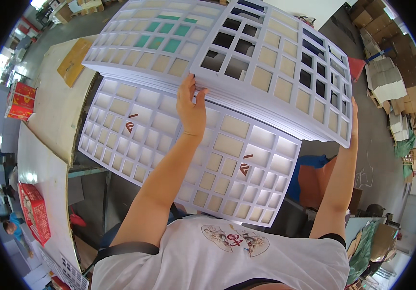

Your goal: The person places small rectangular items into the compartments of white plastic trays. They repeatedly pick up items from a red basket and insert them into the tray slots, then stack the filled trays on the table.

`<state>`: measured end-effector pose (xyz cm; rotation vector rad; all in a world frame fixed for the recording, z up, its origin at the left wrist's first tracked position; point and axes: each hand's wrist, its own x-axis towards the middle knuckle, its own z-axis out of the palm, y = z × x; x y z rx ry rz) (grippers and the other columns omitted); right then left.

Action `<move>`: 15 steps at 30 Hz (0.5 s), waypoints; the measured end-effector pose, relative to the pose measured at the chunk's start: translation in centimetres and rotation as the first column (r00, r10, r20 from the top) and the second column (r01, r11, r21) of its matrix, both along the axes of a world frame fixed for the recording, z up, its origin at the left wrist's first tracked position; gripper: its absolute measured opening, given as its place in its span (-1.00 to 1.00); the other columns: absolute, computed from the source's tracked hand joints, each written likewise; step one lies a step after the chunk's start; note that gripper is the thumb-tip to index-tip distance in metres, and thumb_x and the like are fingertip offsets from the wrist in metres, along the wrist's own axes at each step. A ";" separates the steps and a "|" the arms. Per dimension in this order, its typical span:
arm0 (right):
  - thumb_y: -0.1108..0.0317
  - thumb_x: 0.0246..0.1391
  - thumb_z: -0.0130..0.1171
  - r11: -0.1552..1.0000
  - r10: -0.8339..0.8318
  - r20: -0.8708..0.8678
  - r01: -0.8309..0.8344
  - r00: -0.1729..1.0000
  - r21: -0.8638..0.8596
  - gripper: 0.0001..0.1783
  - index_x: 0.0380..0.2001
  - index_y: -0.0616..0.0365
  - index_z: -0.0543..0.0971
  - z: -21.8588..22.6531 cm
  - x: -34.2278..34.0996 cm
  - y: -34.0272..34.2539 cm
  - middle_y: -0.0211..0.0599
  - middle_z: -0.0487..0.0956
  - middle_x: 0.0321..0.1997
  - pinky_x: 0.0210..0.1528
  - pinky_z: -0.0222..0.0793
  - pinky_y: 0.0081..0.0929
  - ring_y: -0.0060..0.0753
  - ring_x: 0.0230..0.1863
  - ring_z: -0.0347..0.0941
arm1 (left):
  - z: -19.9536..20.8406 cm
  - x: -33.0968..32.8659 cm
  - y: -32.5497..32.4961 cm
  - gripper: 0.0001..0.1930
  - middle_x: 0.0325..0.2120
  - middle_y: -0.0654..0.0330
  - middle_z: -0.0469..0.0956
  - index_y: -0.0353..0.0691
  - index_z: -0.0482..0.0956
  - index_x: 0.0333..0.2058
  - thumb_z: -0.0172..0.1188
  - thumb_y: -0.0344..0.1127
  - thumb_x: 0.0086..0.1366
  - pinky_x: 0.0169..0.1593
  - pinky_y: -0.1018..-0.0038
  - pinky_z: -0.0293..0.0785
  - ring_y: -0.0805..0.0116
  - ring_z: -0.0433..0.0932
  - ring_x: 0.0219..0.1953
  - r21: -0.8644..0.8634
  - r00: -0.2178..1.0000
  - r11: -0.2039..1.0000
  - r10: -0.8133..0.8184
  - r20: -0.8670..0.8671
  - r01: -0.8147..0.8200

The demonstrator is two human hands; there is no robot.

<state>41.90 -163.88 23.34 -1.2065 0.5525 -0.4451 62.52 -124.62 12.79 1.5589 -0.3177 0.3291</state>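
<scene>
Gray floor (378, 145) beyond hands (192, 105) at gridded panels (266, 98)

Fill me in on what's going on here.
A person has both bare hands at a stack of white gridded panels. The left hand is at its near left corner; the right hand, partly hidden, is at its right edge. A second stack, with some green cells, sits to the left. White gridded panelling with brown marks lies nearer the person.
</scene>
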 end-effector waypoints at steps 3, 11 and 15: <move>-0.12 0.25 -0.01 1.000 -0.010 -0.011 0.010 1.000 0.018 -0.41 0.09 0.13 0.48 -0.2 0.0 -0.4 -0.25 0.60 -0.10 -0.11 0.56 -0.32 -0.34 -0.14 0.56 | 0.3 -0.2 0.2 -0.45 0.05 0.00 0.44 -0.32 0.34 0.19 0.16 -0.68 0.19 0.21 0.33 0.39 0.13 0.46 0.13 0.061 1.000 0.998 -0.008 -0.022 0.009; -0.10 0.23 0.02 0.997 -0.061 0.067 0.057 0.996 0.057 -0.43 0.06 0.15 0.50 -1.5 0.4 -1.0 -0.22 0.61 -0.10 -0.10 0.57 -0.28 -0.33 -0.15 0.57 | 1.1 -4.5 -2.6 -0.24 0.33 0.05 0.04 -0.17 0.00 0.36 -0.04 -0.74 0.19 0.41 0.25 0.02 0.14 0.01 0.42 -0.192 0.986 0.981 -0.061 -0.158 0.030; -0.09 0.22 0.03 0.997 -0.036 0.094 0.029 0.995 0.070 -0.43 0.05 0.15 0.51 -1.5 0.4 -0.5 -0.22 0.61 -0.10 -0.10 0.57 -0.27 -0.33 -0.15 0.57 | 1.7 -3.9 -2.3 -0.17 0.37 0.06 -0.04 -0.12 -0.10 0.39 -0.11 -0.78 0.16 0.41 0.26 0.00 0.12 -0.03 0.43 -0.217 0.984 0.976 -0.068 -0.165 0.031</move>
